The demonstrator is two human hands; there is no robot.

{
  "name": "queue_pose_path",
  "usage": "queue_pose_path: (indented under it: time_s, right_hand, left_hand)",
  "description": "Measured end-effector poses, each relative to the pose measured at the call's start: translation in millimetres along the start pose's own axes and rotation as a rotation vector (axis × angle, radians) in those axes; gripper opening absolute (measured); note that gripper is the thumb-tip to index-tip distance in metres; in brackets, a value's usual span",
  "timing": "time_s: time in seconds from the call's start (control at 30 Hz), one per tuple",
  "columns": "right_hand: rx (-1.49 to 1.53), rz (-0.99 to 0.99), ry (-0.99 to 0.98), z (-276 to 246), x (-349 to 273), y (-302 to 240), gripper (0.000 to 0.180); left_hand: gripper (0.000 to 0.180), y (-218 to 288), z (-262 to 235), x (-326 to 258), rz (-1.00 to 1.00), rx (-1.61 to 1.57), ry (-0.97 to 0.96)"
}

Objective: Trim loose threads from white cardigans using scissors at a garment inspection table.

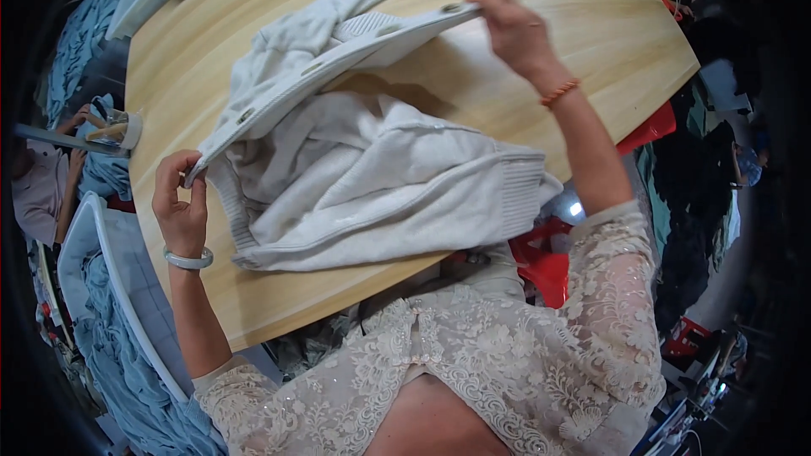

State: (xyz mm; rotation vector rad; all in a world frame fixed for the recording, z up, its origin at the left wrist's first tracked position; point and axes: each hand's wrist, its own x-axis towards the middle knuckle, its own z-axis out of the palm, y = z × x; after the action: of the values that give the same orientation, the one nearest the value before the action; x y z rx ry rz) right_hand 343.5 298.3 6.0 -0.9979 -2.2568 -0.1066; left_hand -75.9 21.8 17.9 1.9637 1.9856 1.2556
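Fingers (176, 165) pinch a pale knit garment (397, 181) — ribbed band (340, 59) gently bowed.

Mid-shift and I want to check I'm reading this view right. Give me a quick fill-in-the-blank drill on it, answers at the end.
1. The left hand and the right hand hold one edge of the off-white knit garment, the ____ hand being higher in the picture.
2. The pale bangle is on the ____ wrist.
3. The crate beside the wood-toned table holds cloth coloured ____.

Missing words: right; left; blue.
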Motion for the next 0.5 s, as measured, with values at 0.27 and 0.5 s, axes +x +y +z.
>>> queue_pose_path:
  time_s: [0.27, 0.5]
  right_hand:
    - [-0.098, 0.058, -0.414, -89.5, -127.1, -24.3, 0.004]
    - [0.449, 0.119, -0.716, -129.5, -215.3, -138.7, 0.012]
  left_hand:
    - [0.038, 25.8, 56.0, -42.4, 0.155, 0.221, -0.309]
    - [0.045, 46.0, 36.9, -94.6, 0.064, 0.231, -0.222]
